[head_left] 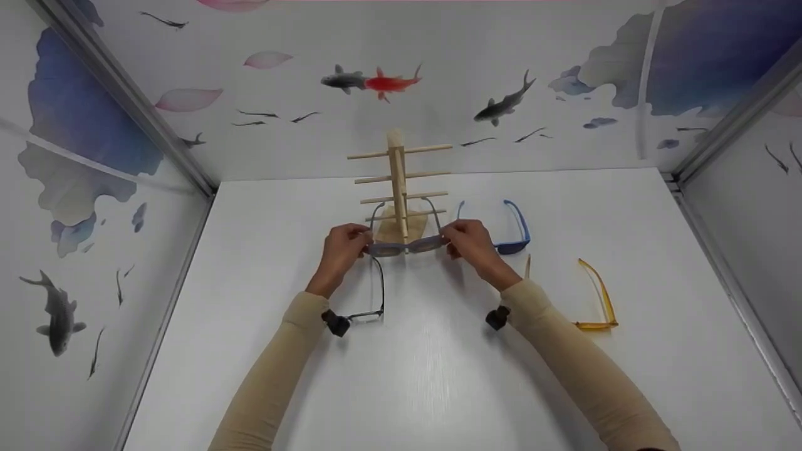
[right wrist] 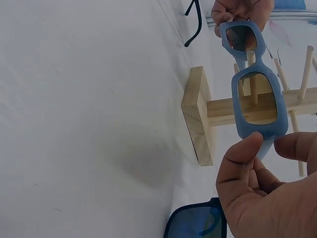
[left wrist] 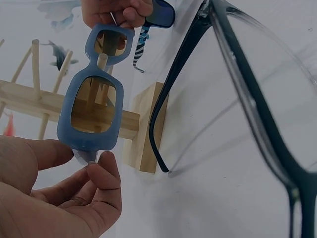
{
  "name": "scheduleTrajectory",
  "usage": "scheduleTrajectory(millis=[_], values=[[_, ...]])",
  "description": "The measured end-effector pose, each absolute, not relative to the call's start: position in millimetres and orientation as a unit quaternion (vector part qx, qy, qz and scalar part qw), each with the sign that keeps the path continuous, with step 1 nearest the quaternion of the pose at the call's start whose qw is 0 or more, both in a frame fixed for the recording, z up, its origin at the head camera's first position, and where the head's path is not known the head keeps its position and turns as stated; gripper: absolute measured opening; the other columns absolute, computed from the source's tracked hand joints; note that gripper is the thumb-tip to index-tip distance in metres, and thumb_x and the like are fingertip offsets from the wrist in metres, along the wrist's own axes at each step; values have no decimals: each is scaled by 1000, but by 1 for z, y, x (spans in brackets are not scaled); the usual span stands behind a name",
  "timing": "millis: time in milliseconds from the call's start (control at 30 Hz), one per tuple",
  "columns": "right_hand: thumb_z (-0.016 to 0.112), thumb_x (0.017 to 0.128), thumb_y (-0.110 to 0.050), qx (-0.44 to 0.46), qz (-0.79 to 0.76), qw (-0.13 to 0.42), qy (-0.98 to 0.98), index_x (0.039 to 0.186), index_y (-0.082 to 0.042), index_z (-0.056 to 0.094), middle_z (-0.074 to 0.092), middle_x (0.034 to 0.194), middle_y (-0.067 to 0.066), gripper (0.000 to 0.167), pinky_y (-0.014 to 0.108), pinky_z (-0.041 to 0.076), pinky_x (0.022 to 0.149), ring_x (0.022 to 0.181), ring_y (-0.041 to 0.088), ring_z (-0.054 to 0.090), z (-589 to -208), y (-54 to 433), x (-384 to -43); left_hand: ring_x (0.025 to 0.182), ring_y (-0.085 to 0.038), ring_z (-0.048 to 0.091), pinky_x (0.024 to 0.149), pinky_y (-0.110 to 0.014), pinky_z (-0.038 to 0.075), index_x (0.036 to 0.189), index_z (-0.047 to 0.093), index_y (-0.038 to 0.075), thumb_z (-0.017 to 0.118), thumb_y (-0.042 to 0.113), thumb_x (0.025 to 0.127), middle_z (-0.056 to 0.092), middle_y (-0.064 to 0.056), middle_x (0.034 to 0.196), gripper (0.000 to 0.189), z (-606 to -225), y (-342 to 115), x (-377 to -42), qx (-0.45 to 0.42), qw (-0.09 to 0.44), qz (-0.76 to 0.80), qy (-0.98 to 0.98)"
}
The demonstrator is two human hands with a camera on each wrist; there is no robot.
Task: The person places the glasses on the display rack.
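Both hands hold one pair of light blue sunglasses (head_left: 426,244) before a wooden stand with pegs (head_left: 397,181). My left hand (head_left: 343,250) pinches the frame's left end between thumb and fingers; my right hand (head_left: 474,246) pinches the right end. The tinted lenses (left wrist: 96,105) face me, and the temples reach back on either side of the stand's post. In the right wrist view, a peg's end (right wrist: 251,56) shows right at the bridge of the sunglasses. Close to my left wrist lie dark-framed glasses (head_left: 382,288), partly hidden by that arm.
Blue sunglasses (head_left: 525,228) lie right of the stand, beyond my right hand. Yellow glasses (head_left: 606,304) lie further right, partly behind the right forearm. The stand's base (right wrist: 198,116) rests on the white table (head_left: 432,376). Printed panels (head_left: 438,37) enclose the back and sides.
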State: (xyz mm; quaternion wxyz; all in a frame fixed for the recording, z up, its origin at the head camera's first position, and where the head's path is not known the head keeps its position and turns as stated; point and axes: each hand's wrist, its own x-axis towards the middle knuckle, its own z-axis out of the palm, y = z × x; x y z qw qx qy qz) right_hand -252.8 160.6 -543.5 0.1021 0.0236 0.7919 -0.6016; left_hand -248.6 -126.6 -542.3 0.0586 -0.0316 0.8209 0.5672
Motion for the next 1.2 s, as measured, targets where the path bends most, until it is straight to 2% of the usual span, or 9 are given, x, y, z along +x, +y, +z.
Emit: scheduleTrajectory(millis=[67,167,300,500,633,833,1200], values=[[64,109,-23,16,-588,93,804,114,2,78,74,102,19,28,26,59,66,76,16,66,-541,161,-250,91,-23,74,78,-30,58,131,73,-7,65,17,110,77,-18,110,33,-541,-128,-247,-31,64,571,818],[62,110,-24,1,-566,83,820,114,1,77,74,107,26,30,26,59,66,77,18,66,-538,161,-245,100,-35,75,85,-40,61,130,73,-6,64,18,111,77,-19,114,32,-537,-131,-244,-29,65,578,813],[62,111,-29,-11,-551,85,830,116,0,77,73,110,30,33,27,59,68,78,19,66,-535,161,-238,111,-44,72,92,-50,60,130,73,-4,63,19,112,76,-20,117,32,-535,-134,-241,-30,59,571,818],[66,109,-36,-21,-547,89,832,116,0,77,73,110,28,38,29,60,70,80,21,67,-531,166,-227,104,-34,73,86,-38,58,126,76,-4,66,19,110,77,-17,113,30,-530,-137,-235,-35,25,525,850],[68,109,-36,-23,-551,90,829,114,0,77,73,110,28,38,30,60,70,79,21,68,-529,170,-220,98,-26,71,83,-37,57,121,79,-2,68,17,109,77,-14,109,26,-525,-140,-229,-36,6,498,866],[69,109,-35,-25,-554,98,826,111,-2,76,73,110,28,35,29,60,71,80,21,68,-529,173,-210,101,-26,73,86,-39,59,124,78,-3,67,17,109,78,-14,111,27,-521,-144,-216,-24,4,494,869],[69,109,-36,-33,-552,112,826,116,2,76,74,109,26,40,30,60,72,81,23,70,-531,174,-198,102,-24,72,88,-38,59,124,78,-1,67,18,110,77,-12,112,26,-514,-150,-194,-16,13,509,861]])
